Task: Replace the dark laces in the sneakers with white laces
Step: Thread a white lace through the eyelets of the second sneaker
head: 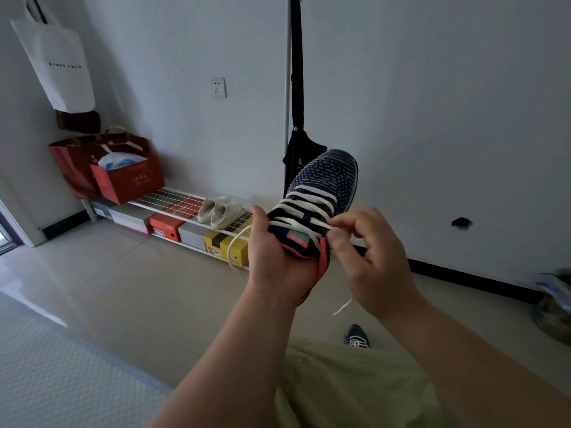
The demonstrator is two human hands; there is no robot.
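The left hand [273, 257] grips the heel end of one dark navy knit sneaker with a coral-pink collar [321, 193], thumb along the near side of the collar and palm under the heel. The sneaker is held in the air in front of the person, toe pointing up and away. The right hand [367, 251] is at the top eyelets on the sneaker's right side; its thumb and forefinger pinch one flat white lace [309, 208], the other fingers loosely curled. The white lace crosses the tongue in several rows. Two loose ends hang free: one loops down to the left of the left hand, one drops below the right wrist.

A second dark sneaker with white lacing [357, 336] stands on the pale tiled floor [123, 288], below the right forearm and just beyond the person's pale green garment [349, 384].

Against the wall, one low white wire shoe rack [173, 199] carries one pair of beige slip-on shoes [219, 210] and two red paper gift bags [117, 171]. Under the rack stand five shoe boxes [163, 227]: two grey-white, one orange, one grey, one yellow. One white tote bag [58, 63] hangs on the left wall. One dark strap [296, 72] hangs behind the sneaker's toe.
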